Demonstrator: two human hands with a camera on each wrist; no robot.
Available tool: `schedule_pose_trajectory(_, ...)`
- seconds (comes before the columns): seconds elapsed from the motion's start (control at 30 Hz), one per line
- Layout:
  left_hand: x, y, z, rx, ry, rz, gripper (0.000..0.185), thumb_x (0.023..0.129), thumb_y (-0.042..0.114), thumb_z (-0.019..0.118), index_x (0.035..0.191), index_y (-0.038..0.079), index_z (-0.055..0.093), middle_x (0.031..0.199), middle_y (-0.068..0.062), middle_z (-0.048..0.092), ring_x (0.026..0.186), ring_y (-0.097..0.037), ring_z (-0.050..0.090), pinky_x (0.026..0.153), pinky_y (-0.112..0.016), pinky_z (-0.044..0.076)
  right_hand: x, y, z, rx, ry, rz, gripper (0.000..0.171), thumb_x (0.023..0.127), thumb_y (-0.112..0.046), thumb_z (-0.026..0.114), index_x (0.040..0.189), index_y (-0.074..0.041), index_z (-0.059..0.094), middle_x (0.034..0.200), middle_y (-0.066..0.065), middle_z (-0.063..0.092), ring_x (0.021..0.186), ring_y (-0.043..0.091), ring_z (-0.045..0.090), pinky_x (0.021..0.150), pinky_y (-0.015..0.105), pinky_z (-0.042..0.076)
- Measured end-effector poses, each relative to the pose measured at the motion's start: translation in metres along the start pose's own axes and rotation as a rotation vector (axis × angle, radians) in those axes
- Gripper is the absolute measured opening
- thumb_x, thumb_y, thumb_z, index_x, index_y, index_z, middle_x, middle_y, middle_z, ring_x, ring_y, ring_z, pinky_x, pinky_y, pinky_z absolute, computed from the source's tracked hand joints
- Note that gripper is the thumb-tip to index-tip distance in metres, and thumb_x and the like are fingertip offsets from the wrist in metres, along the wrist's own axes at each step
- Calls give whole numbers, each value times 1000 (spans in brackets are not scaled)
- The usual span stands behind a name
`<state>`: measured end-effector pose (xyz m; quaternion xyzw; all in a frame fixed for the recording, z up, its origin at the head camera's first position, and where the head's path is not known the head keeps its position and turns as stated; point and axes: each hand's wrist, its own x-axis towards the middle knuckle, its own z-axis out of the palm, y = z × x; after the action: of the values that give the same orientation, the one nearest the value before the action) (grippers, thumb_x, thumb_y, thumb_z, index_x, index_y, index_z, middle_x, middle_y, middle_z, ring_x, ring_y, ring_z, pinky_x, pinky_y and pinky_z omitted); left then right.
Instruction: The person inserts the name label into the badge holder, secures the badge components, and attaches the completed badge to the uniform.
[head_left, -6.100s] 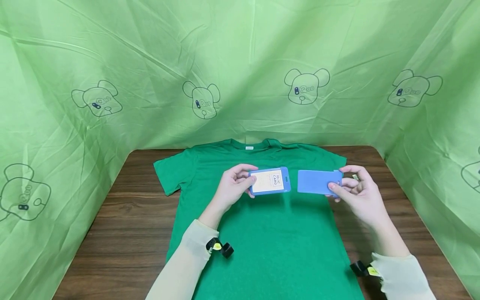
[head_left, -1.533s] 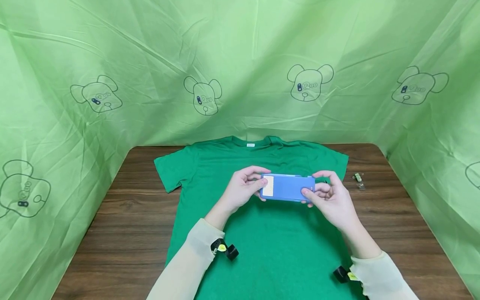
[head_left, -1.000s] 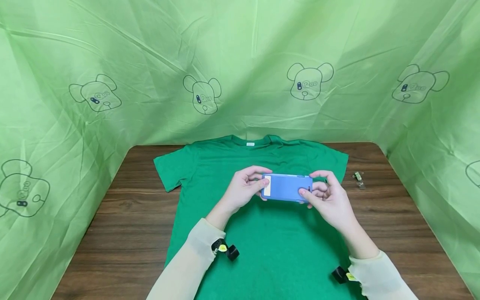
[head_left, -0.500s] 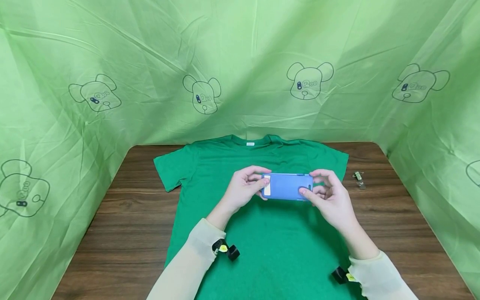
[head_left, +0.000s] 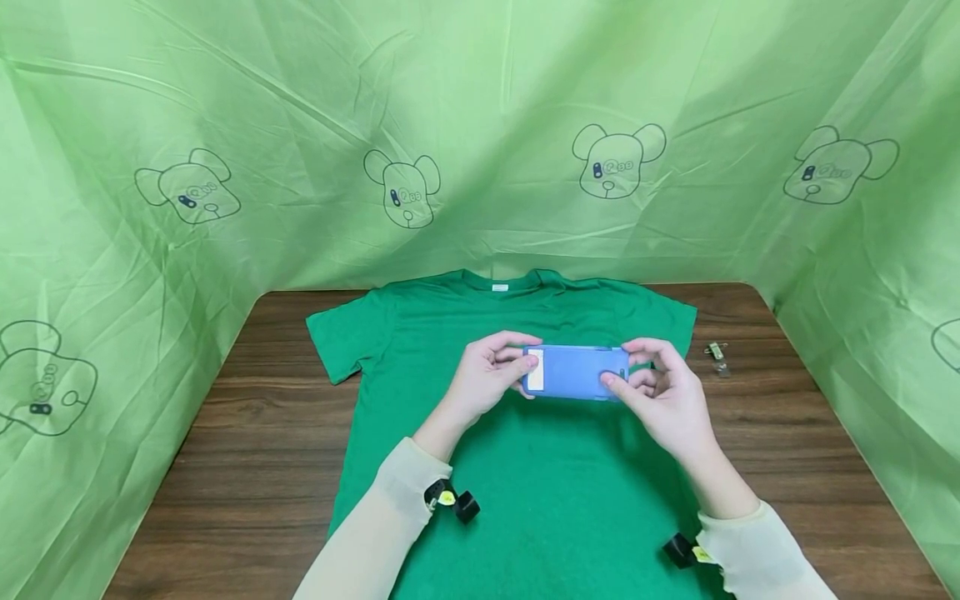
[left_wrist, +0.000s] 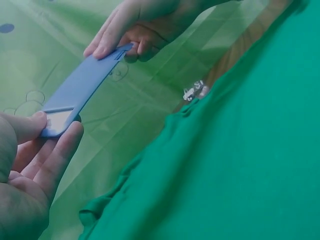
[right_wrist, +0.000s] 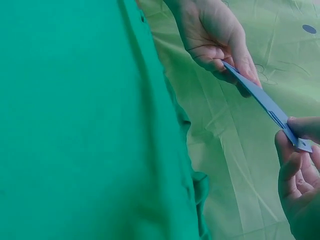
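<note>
A blue ID card holder (head_left: pixel 573 373) is held level above the green T-shirt (head_left: pixel 525 492), its flat blue cover (left_wrist: pixel 80 82) lying over most of the frame. At the left end a pale strip of the card (head_left: pixel 536 381) still shows. My left hand (head_left: pixel 486 377) pinches that end, thumb on top and fingers beneath. The slotted right end is pinched by my right hand (head_left: pixel 667 400), with the thumb on the cover near the slot. In the right wrist view the holder (right_wrist: pixel 265 102) appears nearly edge-on between both hands.
A small metal badge clip (head_left: pixel 716 353) with a clear strap lies on the wooden table (head_left: pixel 255 433), right of the shirt's sleeve. Light green fabric (head_left: pixel 480 125) with bear-head outlines hangs round the back and sides.
Six seconds ago the frame and cover were apart, one per hand; the right hand has since moved left, bringing the cover over the frame. During the last second the cover shifts only slightly.
</note>
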<state>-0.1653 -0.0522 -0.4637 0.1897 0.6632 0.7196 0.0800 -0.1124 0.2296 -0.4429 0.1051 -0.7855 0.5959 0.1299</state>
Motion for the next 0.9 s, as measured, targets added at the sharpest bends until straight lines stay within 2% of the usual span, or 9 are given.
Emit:
schedule_pose_trajectory(0.1, 1, -2, -4, -4, 12, 13, 28, 106, 5, 73, 133, -2, 73, 115, -18, 81, 88, -37, 78, 66, -41, 67, 2, -1, -6, 5, 8, 28, 45, 93, 8, 83, 133, 0, 64, 108, 4, 70, 74, 11, 69, 62, 20, 58)
schedule_pose_trajectory(0.23, 3, -3, -12, -8, 33, 36, 29, 106, 2, 72, 133, -5, 71, 112, -21, 81, 83, -22, 79, 65, -44, 67, 5, -2, -17, 87, 8, 72, 46, 93, 10, 81, 134, 3, 62, 104, -1, 77, 77, 11, 74, 63, 20, 60)
schedule_pose_trajectory(0.33, 4, -3, -16, -15, 43, 39, 31, 106, 1, 71, 135, -9, 68, 112, -23, 80, 82, -21, 80, 64, -43, 67, 8, -2, -25, 175, 19, 99, 46, 93, 13, 80, 134, 5, 61, 99, 0, 81, 77, 12, 76, 63, 19, 60)
schedule_pose_trajectory(0.43, 4, -2, -18, -21, 48, 40, 31, 106, 1, 71, 135, -8, 69, 111, -24, 80, 83, -22, 80, 64, -43, 67, 10, -1, -30, 221, 37, 109, 45, 93, 13, 79, 134, 5, 61, 96, 1, 83, 75, 11, 76, 62, 18, 58)
schedule_pose_trajectory(0.57, 4, -2, -19, -20, 52, 35, 30, 105, 1, 71, 135, -6, 70, 111, -23, 80, 83, -22, 80, 64, -42, 67, 11, 0, -34, 224, 53, 102, 45, 93, 14, 79, 134, 5, 62, 94, 1, 82, 72, 11, 73, 60, 18, 56)
schedule_pose_trajectory(0.77, 4, -1, -19, -21, 55, 25, 34, 105, -1, 71, 137, -12, 66, 112, -23, 80, 84, -22, 80, 64, -41, 67, 12, 2, -35, 224, 53, 101, 45, 93, 14, 79, 134, 4, 62, 94, 2, 82, 72, 11, 72, 60, 18, 56)
schedule_pose_trajectory(0.9, 4, 0, -19, -20, 52, 15, 33, 105, -1, 71, 137, -11, 67, 113, -22, 80, 84, -22, 80, 64, -41, 67, 11, 3, -34, 234, 38, 115, 45, 94, 12, 79, 135, 3, 62, 95, 1, 82, 73, 11, 71, 58, 19, 54)
